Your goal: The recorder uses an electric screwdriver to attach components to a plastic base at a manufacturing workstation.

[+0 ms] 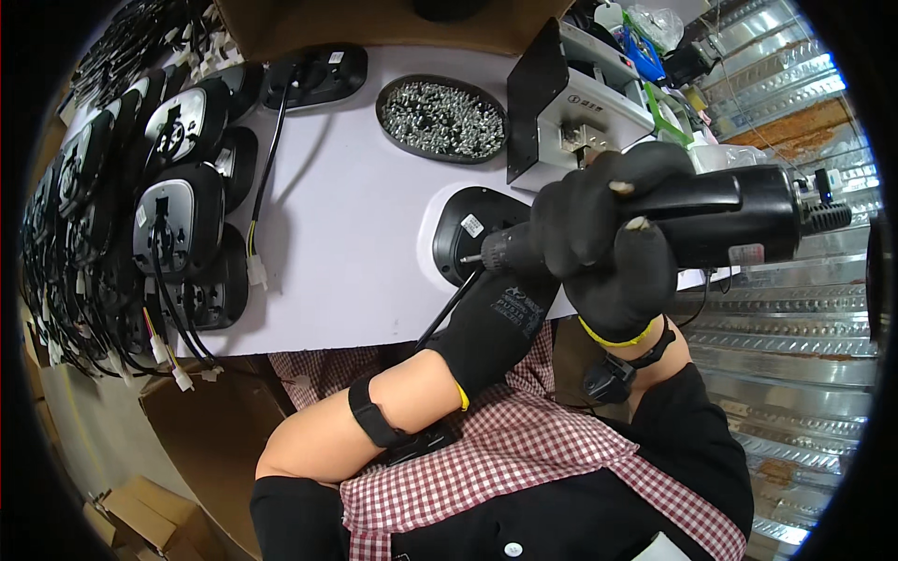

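My right hand [608, 238], in a black glove, is wrapped around a black electric screwdriver [720, 215]. The tool lies nearly level, its bit [470, 259] pointing left over a rounded black housing [472, 217] with a small white label. Reaching in under the tool, my gloved left hand [500, 323] is beside that housing; its fingers are hidden behind the screwdriver and my right hand. A black cable [451, 309] runs from the housing down over the table edge. Whether the bit touches a screw cannot be made out.
Behind the housing are an oval dish [383, 117] of small metal screws and a white boxy machine [580, 107] with a dark side plate. Several similar housings [178, 220] with cables are stacked at left. Another housing [327, 75] lies farther back, before a cardboard box [374, 28].
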### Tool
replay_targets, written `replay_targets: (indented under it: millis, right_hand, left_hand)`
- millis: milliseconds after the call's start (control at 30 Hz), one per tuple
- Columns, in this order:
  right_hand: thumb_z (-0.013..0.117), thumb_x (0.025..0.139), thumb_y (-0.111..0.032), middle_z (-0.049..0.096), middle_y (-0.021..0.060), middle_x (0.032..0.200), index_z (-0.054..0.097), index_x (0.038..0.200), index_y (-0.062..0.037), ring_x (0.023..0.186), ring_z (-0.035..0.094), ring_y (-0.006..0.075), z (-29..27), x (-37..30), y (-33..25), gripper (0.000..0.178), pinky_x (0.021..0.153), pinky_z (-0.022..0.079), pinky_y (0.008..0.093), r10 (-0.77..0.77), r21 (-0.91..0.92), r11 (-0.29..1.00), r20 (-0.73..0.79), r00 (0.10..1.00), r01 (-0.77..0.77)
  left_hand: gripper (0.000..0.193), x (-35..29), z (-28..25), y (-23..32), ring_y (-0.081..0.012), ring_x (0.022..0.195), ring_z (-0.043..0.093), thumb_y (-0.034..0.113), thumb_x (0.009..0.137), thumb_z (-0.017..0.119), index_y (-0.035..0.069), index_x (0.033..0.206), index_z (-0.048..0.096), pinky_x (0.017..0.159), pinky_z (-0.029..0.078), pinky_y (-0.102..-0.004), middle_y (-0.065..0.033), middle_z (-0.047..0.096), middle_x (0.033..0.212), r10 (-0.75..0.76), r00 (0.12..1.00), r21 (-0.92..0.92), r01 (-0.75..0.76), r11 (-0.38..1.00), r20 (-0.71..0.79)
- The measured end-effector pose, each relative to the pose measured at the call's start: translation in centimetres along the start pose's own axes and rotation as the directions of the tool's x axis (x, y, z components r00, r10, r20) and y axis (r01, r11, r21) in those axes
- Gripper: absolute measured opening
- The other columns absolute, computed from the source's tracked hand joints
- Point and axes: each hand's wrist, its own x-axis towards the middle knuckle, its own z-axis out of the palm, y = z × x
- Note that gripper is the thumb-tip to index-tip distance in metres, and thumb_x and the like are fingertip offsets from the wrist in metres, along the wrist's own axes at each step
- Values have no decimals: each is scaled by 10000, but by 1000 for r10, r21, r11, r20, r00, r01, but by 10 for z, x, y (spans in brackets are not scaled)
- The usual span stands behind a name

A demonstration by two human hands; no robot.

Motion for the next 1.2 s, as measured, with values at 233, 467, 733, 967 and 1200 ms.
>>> replay_targets:
  millis: [233,467,733,967,1200]
  right_hand:
    - [564,881,-194,409,7,626,414,1037,-64,470,378,103,4,0,15,253,460,354,270,20,-41,999,75,997,-17]
    - [599,863,-138,451,38,636,416,1003,-51,475,422,120,13,-5,35,247,459,384,275,55,-5,999,121,991,-54]
    - [615,796,-76,516,61,683,446,990,-61,533,516,156,9,-8,53,258,541,465,301,-83,114,992,241,967,56]
    - [594,835,-59,563,61,841,502,1057,-48,786,555,167,-6,-39,31,240,749,465,322,-17,-207,978,-30,999,10]
    - [509,919,-232,467,17,764,511,1158,-64,712,485,148,-49,-1,-42,292,668,418,305,-148,477,861,-102,984,179]
  left_hand:
    - [307,-9,16,-8,-278,1067,583,59,878,537,118,1172,607,928,466,-364,-89,618,1156,-15,999,51,12,999,52]
    - [408,-7,14,-3,-279,1209,499,67,879,534,83,1287,521,1024,402,-367,-164,549,1250,-196,979,-368,201,908,51]
    - [307,18,-3,8,-285,1124,528,149,962,452,85,1254,521,945,429,-369,-164,542,1216,-136,788,-253,-25,967,-600]
    - [429,-4,13,6,-287,1212,469,197,923,516,43,1316,441,1017,382,-405,-174,482,1295,-235,950,-412,134,901,-205]
    - [617,8,-36,38,-343,1239,441,132,725,722,23,1285,488,1013,380,-440,-198,478,1298,9,994,232,-33,972,104]
